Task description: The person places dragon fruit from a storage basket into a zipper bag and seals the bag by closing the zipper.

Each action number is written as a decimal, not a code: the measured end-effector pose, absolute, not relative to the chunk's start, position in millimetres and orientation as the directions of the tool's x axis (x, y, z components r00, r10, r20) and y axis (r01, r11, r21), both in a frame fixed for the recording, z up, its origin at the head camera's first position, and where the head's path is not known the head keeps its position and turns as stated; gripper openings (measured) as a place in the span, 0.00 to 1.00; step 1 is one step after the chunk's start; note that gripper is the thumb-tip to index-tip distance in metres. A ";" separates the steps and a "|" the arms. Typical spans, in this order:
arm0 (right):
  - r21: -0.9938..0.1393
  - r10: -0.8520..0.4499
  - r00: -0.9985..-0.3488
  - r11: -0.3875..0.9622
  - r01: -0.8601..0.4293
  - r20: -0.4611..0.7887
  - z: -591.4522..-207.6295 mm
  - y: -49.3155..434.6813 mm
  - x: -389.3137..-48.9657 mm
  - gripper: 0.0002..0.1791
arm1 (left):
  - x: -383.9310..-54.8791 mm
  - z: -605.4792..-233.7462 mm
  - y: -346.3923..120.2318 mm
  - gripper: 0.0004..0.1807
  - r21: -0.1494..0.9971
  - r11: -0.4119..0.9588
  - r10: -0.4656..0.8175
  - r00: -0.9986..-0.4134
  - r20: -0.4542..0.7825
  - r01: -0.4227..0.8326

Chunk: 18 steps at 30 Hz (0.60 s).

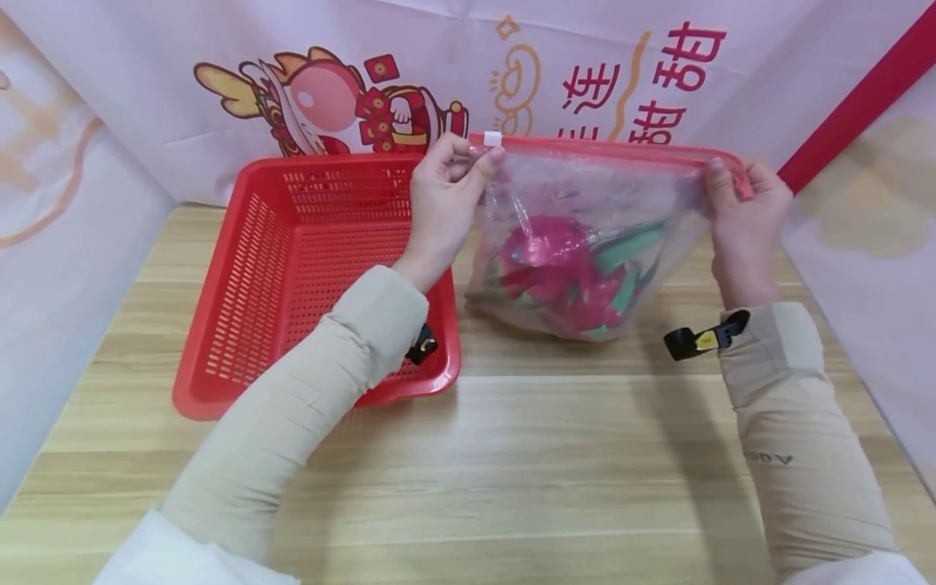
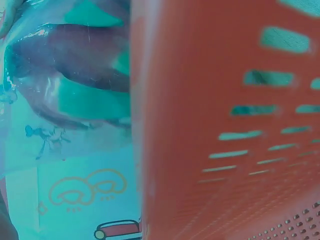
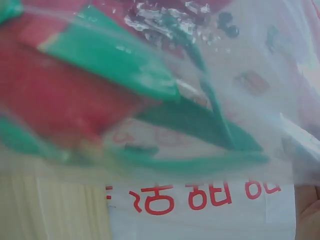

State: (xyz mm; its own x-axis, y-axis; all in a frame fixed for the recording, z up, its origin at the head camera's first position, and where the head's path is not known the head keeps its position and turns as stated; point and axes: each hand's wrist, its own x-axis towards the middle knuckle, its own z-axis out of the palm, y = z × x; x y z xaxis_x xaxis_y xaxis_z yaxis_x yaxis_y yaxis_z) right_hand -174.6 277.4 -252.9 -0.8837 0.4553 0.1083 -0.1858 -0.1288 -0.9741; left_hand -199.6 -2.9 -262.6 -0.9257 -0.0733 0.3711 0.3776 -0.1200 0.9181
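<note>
Both hands hold up a clear zipper bag [image 1: 658, 183] by its red top strip. My left hand [image 1: 448, 191] pinches the left top corner, right by the white slider [image 1: 493, 139]. At the other end, my right hand [image 1: 749, 215] grips the right top corner, thumb in front. Inside the bag lies a pink-red thing with green leaf-like parts [image 1: 556, 252], resembling a dragon fruit. Its green strips [image 3: 115, 55] show through the plastic in the right wrist view. In the left wrist view the bag [image 2: 65, 75] appears beside the basket wall.
A red perforated plastic basket [image 1: 199, 398] stands at the left on the wooden table [image 1: 541, 471], under my left forearm. Behind it hangs a printed white cloth [image 1: 439, 49] with red characters and a cartoon figure. Black wrist cameras [image 1: 705, 335] are strapped to the sleeves.
</note>
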 end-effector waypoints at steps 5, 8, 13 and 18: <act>-0.984 0.439 -0.897 -0.124 -0.124 0.058 -251.8 279.8 -171.0 0.21 | -198.6 -260.5 -8.9 0.07 0.924 -0.141 -0.113 -0.933 0.341 0.355; -0.995 0.393 -0.919 -0.083 -0.058 0.021 -250.7 279.4 -170.7 0.24 | -198.2 -259.7 -14.1 0.06 0.943 -0.149 -0.114 -0.953 0.282 0.297; -0.997 0.338 -0.941 -0.075 0.010 -0.035 -248.0 278.3 -173.0 0.30 | -201.3 -260.1 -21.3 0.08 0.965 -0.141 -0.089 -0.973 0.211 0.222; -0.996 0.313 -0.948 -0.087 0.026 -0.052 -245.2 278.9 -174.4 0.34 | -204.4 -257.6 -26.5 0.09 0.971 -0.150 -0.056 -0.982 0.179 0.186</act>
State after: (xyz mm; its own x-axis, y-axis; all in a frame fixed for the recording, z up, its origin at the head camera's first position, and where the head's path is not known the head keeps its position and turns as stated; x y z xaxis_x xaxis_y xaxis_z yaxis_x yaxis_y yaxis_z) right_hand -174.4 278.9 -245.2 -0.9482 0.3134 -0.0523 0.0262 -0.0871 -0.9959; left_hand -204.4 -26.5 -257.6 -0.9822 -0.0557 0.1793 0.1857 -0.1503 0.9710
